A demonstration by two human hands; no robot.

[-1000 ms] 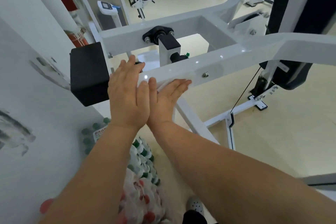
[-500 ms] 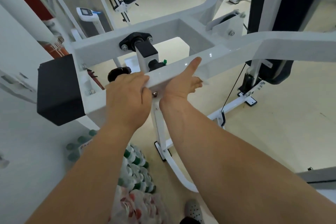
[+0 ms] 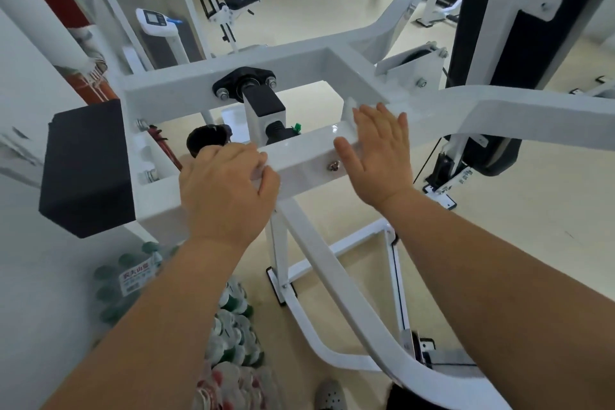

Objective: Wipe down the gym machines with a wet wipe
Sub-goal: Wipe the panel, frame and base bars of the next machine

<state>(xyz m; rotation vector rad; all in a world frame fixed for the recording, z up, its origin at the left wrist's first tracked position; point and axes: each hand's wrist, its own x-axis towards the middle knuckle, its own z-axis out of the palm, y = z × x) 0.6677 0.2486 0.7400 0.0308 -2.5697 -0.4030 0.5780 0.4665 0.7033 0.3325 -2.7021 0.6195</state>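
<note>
A white gym machine's frame crosses the middle of the view, its near cross bar (image 3: 306, 151) glossy and damp-looking. My left hand (image 3: 229, 190) is wrapped over the left part of this bar, fingers curled round its edge. My right hand (image 3: 379, 150) lies flat on the bar further right, fingers stretched out and pressed down. A pale edge of the wet wipe (image 3: 348, 108) shows beside the fingertips; the rest is hidden under the palm and hard to tell from the white paint.
A black block (image 3: 86, 166) hangs on the frame's left end, close to the white wall (image 3: 30, 276). Packs of bottled drinks (image 3: 233, 326) sit on the floor below my arms. A black upright pad (image 3: 519, 10) rises at the right. More machines stand behind.
My right hand has slid to the right along the bar and flattened out. My left hand has closed over the bar's edge. The view has moved in closer.
</note>
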